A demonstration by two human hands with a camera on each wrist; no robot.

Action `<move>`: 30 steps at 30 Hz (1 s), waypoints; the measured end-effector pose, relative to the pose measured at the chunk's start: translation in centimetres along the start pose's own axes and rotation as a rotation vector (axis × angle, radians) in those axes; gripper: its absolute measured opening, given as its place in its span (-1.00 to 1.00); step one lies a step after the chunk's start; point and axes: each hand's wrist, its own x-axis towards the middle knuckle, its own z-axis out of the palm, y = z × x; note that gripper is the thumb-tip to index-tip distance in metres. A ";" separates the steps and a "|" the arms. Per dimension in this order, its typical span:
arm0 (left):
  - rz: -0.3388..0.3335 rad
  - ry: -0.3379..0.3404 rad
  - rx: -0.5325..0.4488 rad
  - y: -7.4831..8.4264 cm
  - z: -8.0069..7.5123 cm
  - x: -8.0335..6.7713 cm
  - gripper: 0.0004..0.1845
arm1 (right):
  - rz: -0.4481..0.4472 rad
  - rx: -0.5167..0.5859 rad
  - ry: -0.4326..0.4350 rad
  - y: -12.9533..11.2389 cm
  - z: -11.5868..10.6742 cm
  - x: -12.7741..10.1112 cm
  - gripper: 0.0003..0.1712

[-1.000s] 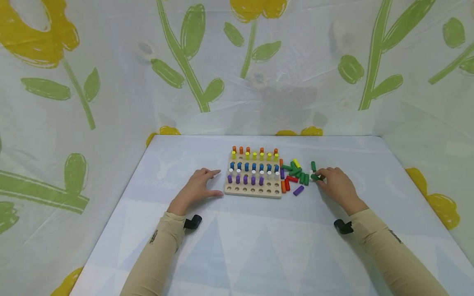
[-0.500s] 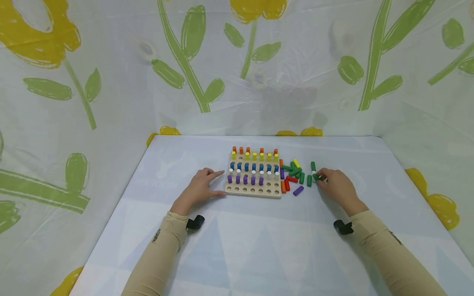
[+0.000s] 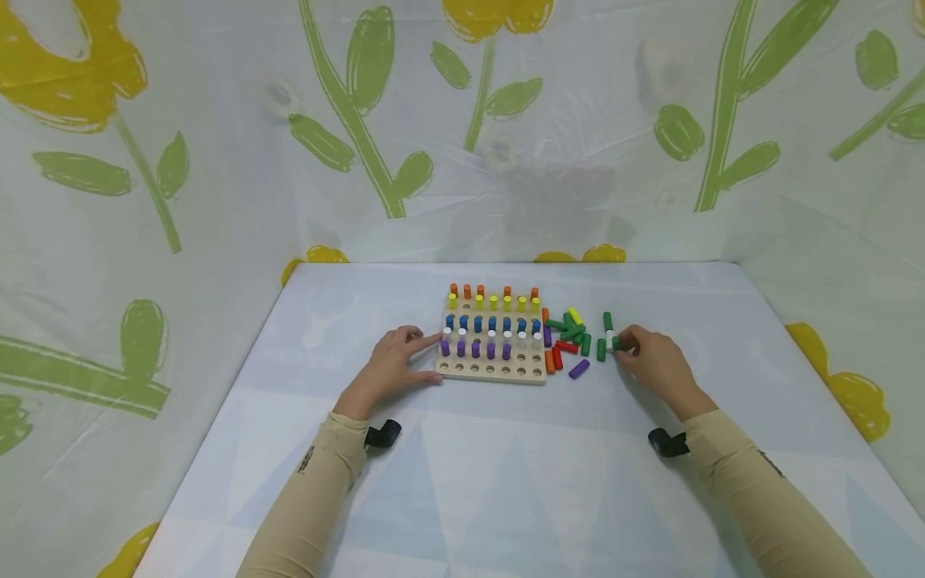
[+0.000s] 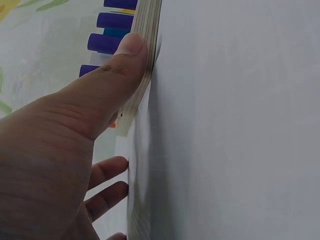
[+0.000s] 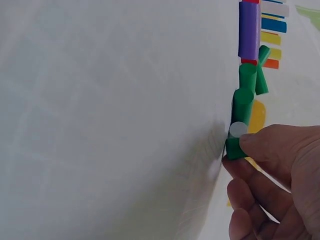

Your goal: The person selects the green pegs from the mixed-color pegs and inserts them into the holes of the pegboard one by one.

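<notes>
A wooden pegboard (image 3: 491, 377) stands mid-table with rows of orange, yellow, blue, white and purple pegs upright in it; its front row of holes shows no pegs. At the board's left side is my left hand (image 3: 386, 365), index fingertip at the left edge. In the left wrist view the thumb (image 4: 117, 70) presses the board's side near the purple pegs (image 4: 115, 21). Right of the loose pegs, my right hand (image 3: 661, 365) pinches a green peg (image 5: 235, 149) between thumb and fingers, low at the table surface. A white peg (image 5: 238, 130) lies right beside it.
Between the board and my right hand lies a loose pile: several green pegs (image 3: 601, 350), red pegs (image 3: 567, 347), a purple peg (image 3: 579, 368), a yellow peg (image 3: 575, 315) and orange pegs (image 3: 550, 363). A flower-printed curtain (image 3: 564, 185) rises behind the table.
My left hand has come slightly right, up to the board's edge. My right hand still pinches the green peg and has turned it; one loose green peg has shifted right, away from its neighbour.
</notes>
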 end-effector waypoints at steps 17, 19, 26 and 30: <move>0.007 0.014 0.006 0.1 0.1 -0.1 -0.11 | -0.018 0.027 0.032 0.4 0.0 -0.4 -0.59; 0.007 0.013 0.008 0.1 0.1 0.0 -0.11 | -0.020 0.025 0.039 0.4 0.0 -0.5 -0.60; -0.002 0.008 0.009 0.0 0.1 0.0 -0.11 | -0.031 0.024 0.057 0.6 0.0 -0.6 -0.61; -0.006 0.001 0.004 0.1 0.0 0.0 -0.11 | -0.036 0.019 0.072 0.6 -0.1 -0.8 -0.62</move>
